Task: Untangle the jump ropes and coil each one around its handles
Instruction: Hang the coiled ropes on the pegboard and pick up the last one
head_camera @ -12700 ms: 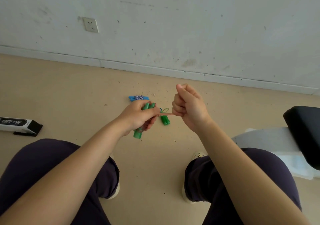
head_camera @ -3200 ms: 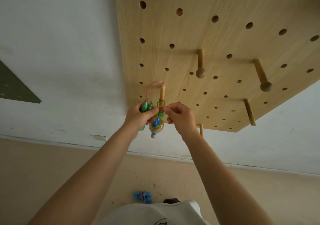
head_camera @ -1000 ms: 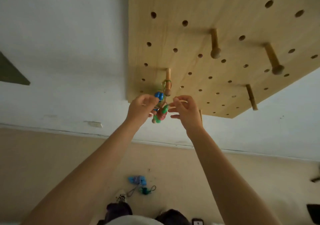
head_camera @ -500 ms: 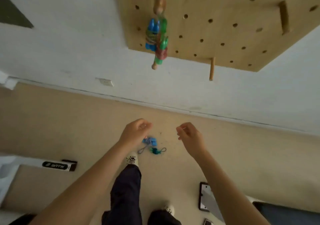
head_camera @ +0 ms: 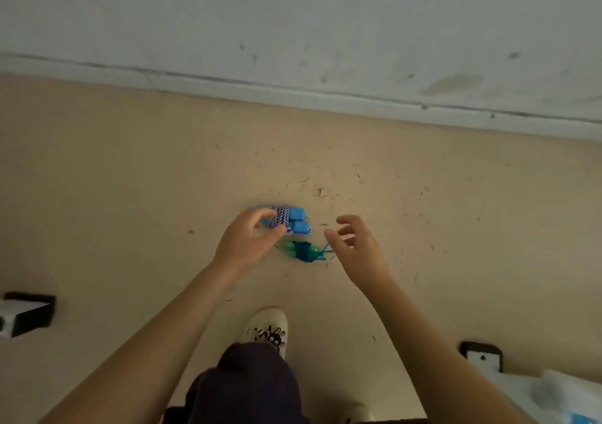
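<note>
Two coiled jump ropes lie side by side on the beige floor. The blue-handled rope [head_camera: 294,222] has blue-and-white cord wound round its handles. Just below it lies the smaller green-handled rope [head_camera: 303,251] with teal cord, a short loop sticking out to its right. My left hand [head_camera: 246,242] hovers with loosely curled fingers and covers the left end of the blue-handled rope; I see no grip on it. My right hand [head_camera: 355,244] is to the right of the green-handled rope, fingers spread and empty.
The white wall and its baseboard [head_camera: 293,93] run across the top. My white shoe [head_camera: 268,327] and dark trouser leg are below the ropes. A black-and-white device [head_camera: 26,313] lies at the left edge, a black bracket [head_camera: 482,355] and white plastic at lower right.
The view dropped from the pegboard to the floor. Both hands let go of the rope bundle hung on the peg and came down over the two coiled ropes on the floor.
</note>
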A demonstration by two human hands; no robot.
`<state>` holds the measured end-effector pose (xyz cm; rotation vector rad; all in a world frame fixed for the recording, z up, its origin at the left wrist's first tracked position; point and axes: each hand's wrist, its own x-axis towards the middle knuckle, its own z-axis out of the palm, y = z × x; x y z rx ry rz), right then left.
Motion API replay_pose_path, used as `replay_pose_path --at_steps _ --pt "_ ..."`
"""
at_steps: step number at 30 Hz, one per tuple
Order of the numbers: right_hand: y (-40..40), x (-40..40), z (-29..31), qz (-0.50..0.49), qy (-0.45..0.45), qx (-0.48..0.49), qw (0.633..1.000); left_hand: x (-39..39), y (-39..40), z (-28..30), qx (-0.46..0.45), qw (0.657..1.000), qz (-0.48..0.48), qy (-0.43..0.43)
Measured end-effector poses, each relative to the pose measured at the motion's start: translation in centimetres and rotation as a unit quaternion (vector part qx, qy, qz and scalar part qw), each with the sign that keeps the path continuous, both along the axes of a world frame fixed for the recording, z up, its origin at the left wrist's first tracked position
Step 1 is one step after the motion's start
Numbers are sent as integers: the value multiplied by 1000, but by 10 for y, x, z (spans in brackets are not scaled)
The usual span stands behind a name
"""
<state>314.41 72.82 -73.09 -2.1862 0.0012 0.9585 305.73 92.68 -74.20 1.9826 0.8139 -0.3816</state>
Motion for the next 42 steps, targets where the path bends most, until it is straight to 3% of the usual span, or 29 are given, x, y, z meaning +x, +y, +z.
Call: replay_pose_path --at_steps 3,5,8,10,13,17,21,26,28,30,32,38,42 --pt "10 3 -102 52 28 -65 996 7 13 -103 36 997 -64 -22" --pt "15 6 -143 106 66 -109 986 13 20 -147 61 992 -111 20" --pt "23 15 -188 183 74 -152 969 18 30 -194 125 969 -206 55" --pt "23 24 -202 177 63 -139 972 18 31 -203 184 952 -235 73" --pt "16 28 -212 158 42 -112 980 14 27 -203 224 952 -195 71" --pt "14 24 -213 167 20 -109 980 5 14 -200 106 987 -95 77" --pt "6 27 -214 137 27 -62 988 -2 -5 -196 58 996 -40 62" --pt "-13 33 -194 11 -102 -79 992 -14 -33 -200 99 993 -54 41" --pt "-22 35 -186 36 -58 -166 984 -13 -39 -201 108 993 -23 34" --pt "-23 29 -181 76 72 -228 968 -10 -42 -201 112 993 3 32" --pt "-20 19 -186 73 149 -196 966 -8 -44 -201 93 995 35 30" --pt "2 5 -198 -106 105 27 988 2 -39 -189 -57 991 121 26" --pt "15 30 -163 -93 128 132 979 18 -23 -152 -156 975 160 1"
